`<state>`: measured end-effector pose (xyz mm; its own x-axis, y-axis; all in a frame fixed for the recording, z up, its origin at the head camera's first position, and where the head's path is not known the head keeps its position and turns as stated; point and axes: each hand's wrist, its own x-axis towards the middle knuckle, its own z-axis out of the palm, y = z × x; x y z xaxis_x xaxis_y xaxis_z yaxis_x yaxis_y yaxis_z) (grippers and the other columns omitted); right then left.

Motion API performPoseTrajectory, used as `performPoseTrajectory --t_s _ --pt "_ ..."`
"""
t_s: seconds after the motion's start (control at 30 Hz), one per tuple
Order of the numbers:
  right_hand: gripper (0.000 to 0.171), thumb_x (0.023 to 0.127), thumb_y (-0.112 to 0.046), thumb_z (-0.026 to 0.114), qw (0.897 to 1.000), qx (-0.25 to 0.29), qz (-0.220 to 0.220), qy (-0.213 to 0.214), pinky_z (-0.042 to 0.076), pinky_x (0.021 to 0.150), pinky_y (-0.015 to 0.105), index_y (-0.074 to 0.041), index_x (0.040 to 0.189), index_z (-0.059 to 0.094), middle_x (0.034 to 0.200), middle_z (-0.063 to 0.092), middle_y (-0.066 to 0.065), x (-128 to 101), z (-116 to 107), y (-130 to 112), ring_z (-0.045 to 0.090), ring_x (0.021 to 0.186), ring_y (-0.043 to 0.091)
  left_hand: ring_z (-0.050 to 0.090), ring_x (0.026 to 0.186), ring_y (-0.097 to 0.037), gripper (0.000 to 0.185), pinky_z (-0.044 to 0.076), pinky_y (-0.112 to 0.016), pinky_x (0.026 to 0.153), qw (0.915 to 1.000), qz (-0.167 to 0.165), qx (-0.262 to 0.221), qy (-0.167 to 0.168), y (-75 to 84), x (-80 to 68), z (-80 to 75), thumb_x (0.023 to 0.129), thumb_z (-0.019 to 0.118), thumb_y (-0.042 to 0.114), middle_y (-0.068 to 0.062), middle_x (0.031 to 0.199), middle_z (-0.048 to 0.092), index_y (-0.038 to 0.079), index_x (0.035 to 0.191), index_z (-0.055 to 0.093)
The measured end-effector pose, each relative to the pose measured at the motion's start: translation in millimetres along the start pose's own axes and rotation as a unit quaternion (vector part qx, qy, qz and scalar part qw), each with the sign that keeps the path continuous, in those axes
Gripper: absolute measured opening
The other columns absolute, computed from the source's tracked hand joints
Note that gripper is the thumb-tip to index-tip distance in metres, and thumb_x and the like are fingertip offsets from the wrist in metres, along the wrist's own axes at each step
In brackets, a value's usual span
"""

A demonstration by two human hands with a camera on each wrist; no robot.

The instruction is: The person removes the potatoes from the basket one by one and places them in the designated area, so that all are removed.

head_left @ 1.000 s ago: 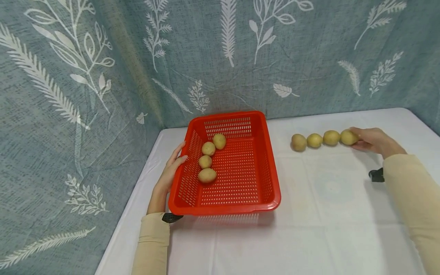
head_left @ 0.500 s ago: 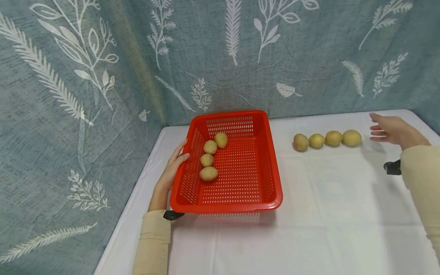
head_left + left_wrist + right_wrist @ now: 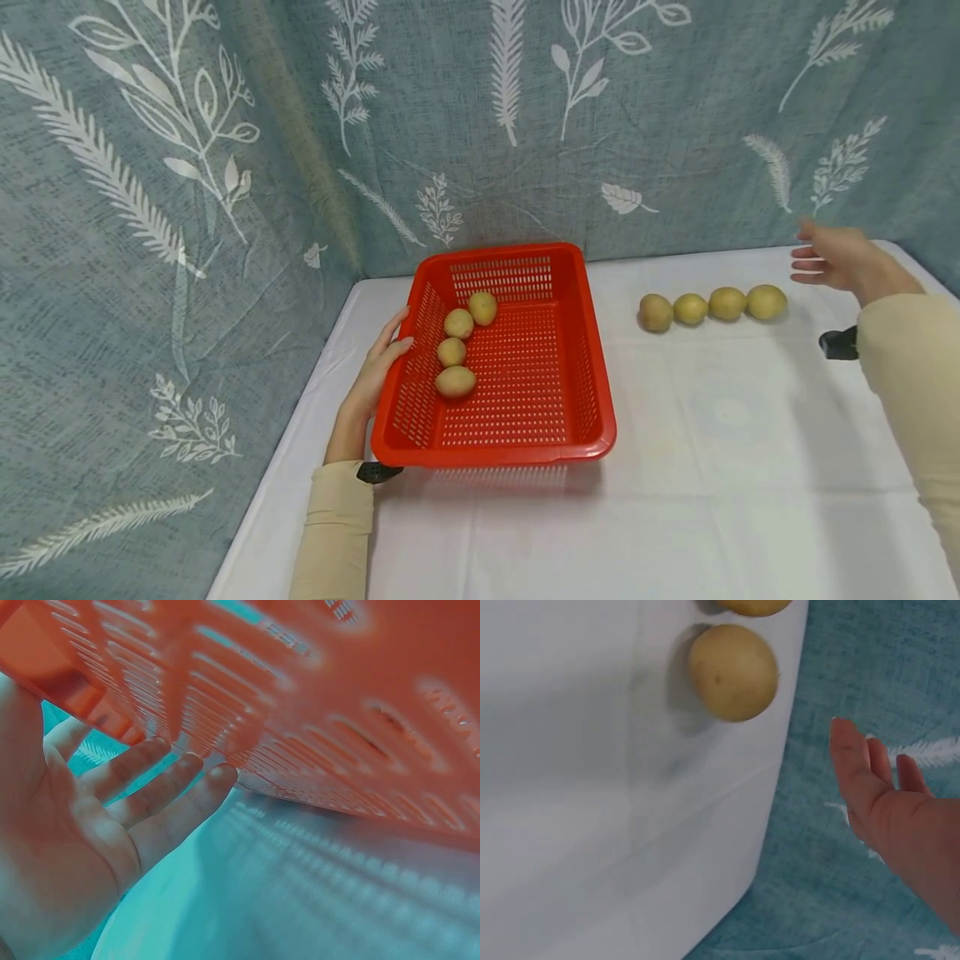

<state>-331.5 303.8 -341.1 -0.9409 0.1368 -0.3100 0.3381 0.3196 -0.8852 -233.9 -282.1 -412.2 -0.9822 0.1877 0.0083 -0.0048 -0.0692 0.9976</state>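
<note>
Right hand hovers open, empty, beside the potato row; left hand rests flat against the basket; another potato probably needs picking.

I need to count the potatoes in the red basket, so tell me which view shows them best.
The head view: the red basket lies open to it, with four potatoes in a line near its left wall. The left wrist view shows only the basket's blurred side by the left hand, no potatoes. The right wrist view shows only potatoes on the table.

Your table, under a white cloth, carries a red basket at 9 o'clock and four potatoes rowed at 2 o'clock.
</note>
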Motion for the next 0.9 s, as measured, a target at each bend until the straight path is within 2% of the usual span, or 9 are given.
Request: performPoseTrajectory --t_s 0.1,0.17,0.27,0.4,0.5,0.63,0.7,0.77,0.9 --pt "0.082 0.097 -0.055 0.018 1.000 0.016 -0.002 -0.013 0.047 0.090 0.032 0.005 0.149 -0.002 0.143 0.015 0.031 1 5 -11 0.026 0.130 0.039 0.055 0.101 -0.020 0.055 0.052 -0.030 0.077 1.0000 0.002 0.000 -0.001 0.1 0.0 -0.6 0.104 0.037 0.017 -0.020 0.141 0.032 0.021 0.154 0.016" --pt "0.083 0.096 -0.057 0.019 0.999 0.025 -0.002 -0.027 0.045 0.094 0.032 0.003 0.150 -0.002 0.138 0.022 0.028 1 9 -17 0.027 0.131 0.035 0.055 0.101 -0.019 0.055 0.051 -0.030 0.078 1.0000 0.003 0.003 -0.001 0.1 0.2 -0.6 0.104 0.037 0.017 -0.020 0.141 0.032 0.021 0.154 0.016" --pt "0.085 0.094 -0.059 0.022 0.998 0.033 0.001 -0.048 0.043 0.095 0.032 -0.001 0.152 -0.001 0.129 0.032 0.017 1 15 -26 0.040 0.118 0.024 0.055 0.100 -0.019 0.055 0.051 -0.029 0.077 1.0000 0.000 0.000 -0.002 0.0 0.4 -0.5 0.103 0.038 0.017 -0.020 0.140 0.033 0.021 0.154 0.017" --pt "0.086 0.092 -0.061 0.027 0.993 0.061 0.007 -0.097 0.038 0.101 0.033 -0.008 0.153 -0.002 0.145 0.024 0.012 0 24 -40 0.043 0.104 0.010 0.055 0.101 -0.020 0.055 0.051 -0.030 0.077 1.0000 -0.003 -0.003 -0.002 -0.5 1.0 -0.7 0.103 0.037 0.016 -0.019 0.140 0.033 0.022 0.154 0.017" --pt "0.086 0.091 -0.061 0.030 0.988 0.093 0.011 -0.126 0.037 0.101 0.032 -0.012 0.153 -0.003 0.156 0.009 0.008 -2 31 -50 0.039 0.115 0.012 0.055 0.102 -0.020 0.054 0.052 -0.031 0.078 1.0000 -0.003 0.000 -0.003 -0.2 1.2 -0.9 0.103 0.037 0.017 -0.018 0.141 0.034 0.022 0.154 0.017" --pt "0.082 0.092 -0.059 0.033 0.980 0.143 0.015 -0.138 0.034 0.104 0.035 -0.016 0.154 0.000 0.147 0.024 0.008 0 43 -59 0.026 0.135 0.020 0.055 0.101 -0.020 0.054 0.052 -0.030 0.077 1.0000 0.000 -0.003 -0.004 0.2 1.1 -0.6 0.104 0.036 0.017 -0.018 0.141 0.034 0.022 0.154 0.017" --pt "0.080 0.092 -0.058 0.032 0.977 0.157 0.015 -0.143 0.027 0.108 0.038 -0.017 0.154 0.001 0.142 0.027 0.006 1 48 -62 0.018 0.140 0.023 0.055 0.101 -0.020 0.054 0.052 -0.030 0.077 1.0000 0.000 -0.005 -0.004 -0.1 0.9 -0.3 0.103 0.036 0.016 -0.018 0.140 0.034 0.022 0.154 0.017" --pt "0.080 0.093 -0.058 0.031 0.974 0.166 0.015 -0.152 0.025 0.109 0.039 -0.017 0.154 0.001 0.149 0.020 0.007 0 54 -65 0.010 0.143 0.023 0.055 0.101 -0.020 0.054 0.052 -0.030 0.077 1.0000 0.001 -0.005 -0.003 -0.5 0.7 0.0 0.103 0.037 0.016 -0.018 0.140 0.034 0.022 0.154 0.017" --pt "0.076 0.094 -0.057 0.029 0.964 0.198 0.017 -0.174 0.022 0.110 0.039 -0.018 0.154 0.002 0.157 0.006 0.006 -3 64 -73 0.009 0.143 0.021 0.055 0.101 -0.020 0.054 0.052 -0.030 0.077 1.0000 0.000 -0.001 -0.002 -1.4 0.6 0.1 0.103 0.037 0.017 -0.017 0.141 0.034 0.022 0.154 0.017"
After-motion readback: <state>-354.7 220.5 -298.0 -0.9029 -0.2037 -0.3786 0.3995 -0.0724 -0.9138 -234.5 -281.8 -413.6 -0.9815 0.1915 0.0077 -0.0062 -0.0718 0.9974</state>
